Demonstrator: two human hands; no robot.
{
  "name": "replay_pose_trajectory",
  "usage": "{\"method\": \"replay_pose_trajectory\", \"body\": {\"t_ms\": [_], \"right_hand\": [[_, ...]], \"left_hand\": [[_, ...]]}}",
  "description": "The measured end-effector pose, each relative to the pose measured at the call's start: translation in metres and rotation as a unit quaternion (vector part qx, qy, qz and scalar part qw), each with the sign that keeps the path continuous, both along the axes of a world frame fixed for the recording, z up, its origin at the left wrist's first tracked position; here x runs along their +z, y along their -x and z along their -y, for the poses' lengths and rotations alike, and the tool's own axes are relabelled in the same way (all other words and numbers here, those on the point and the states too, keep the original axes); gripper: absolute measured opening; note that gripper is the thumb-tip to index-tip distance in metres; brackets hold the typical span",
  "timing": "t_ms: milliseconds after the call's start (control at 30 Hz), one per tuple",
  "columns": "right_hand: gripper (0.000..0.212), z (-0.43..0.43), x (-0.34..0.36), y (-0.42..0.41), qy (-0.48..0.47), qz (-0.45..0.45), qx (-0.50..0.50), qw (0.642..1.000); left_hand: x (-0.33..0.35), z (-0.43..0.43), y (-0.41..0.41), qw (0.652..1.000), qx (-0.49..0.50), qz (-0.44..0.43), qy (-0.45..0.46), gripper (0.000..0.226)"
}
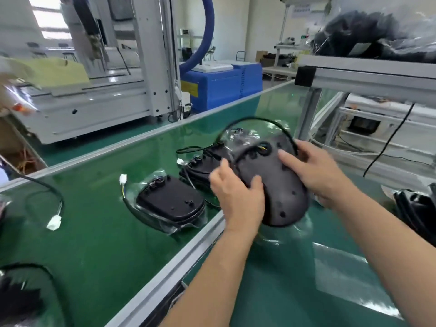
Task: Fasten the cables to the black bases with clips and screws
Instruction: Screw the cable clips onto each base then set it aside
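I hold a black oval base (280, 185) tilted up above the green belt, partly wrapped in clear film. My left hand (238, 199) grips its left edge, thumb on top. My right hand (318, 168) holds the right edge, thumb on the face, fingers curled over the black cable (254, 119) that arcs over the base's top. Another black base (172, 201) lies flat on the belt to the left, in a clear bag, with a cable and white connector (123, 179). A third base (200, 167) with cables lies behind it.
The green conveyor belt (94, 244) has an aluminium rail (165, 272) at its near side. A loose cable with a white plug (54, 223) lies at left. An aluminium frame post (309, 112) stands at right, with bagged black parts (377, 36) on top. Clear film (342, 274) lies near me.
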State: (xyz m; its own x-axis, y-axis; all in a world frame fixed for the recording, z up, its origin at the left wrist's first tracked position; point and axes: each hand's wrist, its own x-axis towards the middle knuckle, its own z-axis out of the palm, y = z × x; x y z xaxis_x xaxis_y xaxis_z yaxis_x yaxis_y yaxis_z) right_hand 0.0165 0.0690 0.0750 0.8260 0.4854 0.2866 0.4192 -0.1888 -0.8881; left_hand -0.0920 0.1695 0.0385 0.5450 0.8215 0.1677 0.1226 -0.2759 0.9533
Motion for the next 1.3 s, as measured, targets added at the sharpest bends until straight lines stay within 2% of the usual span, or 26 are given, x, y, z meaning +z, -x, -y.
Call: {"method": "replay_pose_trajectory", "body": {"t_ms": [67,167,233,300,367,500,600,700,767,900,1067,1167,1300], "right_hand": [[0.022,-0.051,0.007,-0.005,-0.007,-0.042,0.056,0.998],[0.027,-0.120,0.014,0.002,0.018,-0.148,0.141,0.979],[0.031,-0.159,0.013,0.016,0.038,-0.194,0.191,0.961],[0.033,-0.192,0.007,0.034,0.074,-0.199,0.234,0.949],[0.033,-0.220,-0.003,0.055,0.113,-0.164,0.265,0.943],[0.044,-0.264,-0.027,0.096,0.227,0.011,0.294,0.928],[0.047,-0.276,-0.046,0.116,0.299,0.070,0.298,0.904],[0.054,-0.272,-0.062,0.117,0.338,0.103,0.281,0.892],[0.057,-0.266,-0.063,0.118,0.343,0.090,0.277,0.893],[0.045,-0.250,-0.059,0.129,0.327,0.046,0.265,0.906],[0.048,-0.192,-0.050,0.114,0.336,0.154,0.238,0.898],[0.048,-0.138,-0.039,0.080,0.322,0.146,0.195,0.915],[0.028,-0.059,-0.026,0.041,0.313,0.139,0.092,0.935]], "left_hand": [[0.007,-0.019,0.007,0.992,0.080,-0.005,-0.098,0.091],[0.010,-0.043,0.021,0.968,0.129,-0.041,-0.213,0.090],[0.011,-0.061,0.035,0.951,0.155,-0.072,-0.257,0.086],[0.010,-0.081,0.055,0.939,0.187,-0.108,-0.269,0.081],[0.004,-0.099,0.079,0.928,0.209,-0.163,-0.261,0.078],[-0.019,-0.116,0.117,0.907,0.198,-0.299,-0.219,0.073],[-0.039,-0.118,0.126,0.905,0.188,-0.336,-0.179,0.072],[-0.054,-0.113,0.124,0.901,0.179,-0.355,-0.173,0.074],[-0.061,-0.110,0.120,0.895,0.174,-0.371,-0.178,0.078],[-0.066,-0.110,0.119,0.874,0.161,-0.414,-0.196,0.080],[-0.060,-0.115,0.118,0.858,0.162,-0.439,-0.212,0.080],[-0.041,-0.102,0.099,0.865,0.164,-0.398,-0.258,0.083],[-0.016,-0.036,0.036,0.883,0.059,-0.325,-0.333,0.074]]}}
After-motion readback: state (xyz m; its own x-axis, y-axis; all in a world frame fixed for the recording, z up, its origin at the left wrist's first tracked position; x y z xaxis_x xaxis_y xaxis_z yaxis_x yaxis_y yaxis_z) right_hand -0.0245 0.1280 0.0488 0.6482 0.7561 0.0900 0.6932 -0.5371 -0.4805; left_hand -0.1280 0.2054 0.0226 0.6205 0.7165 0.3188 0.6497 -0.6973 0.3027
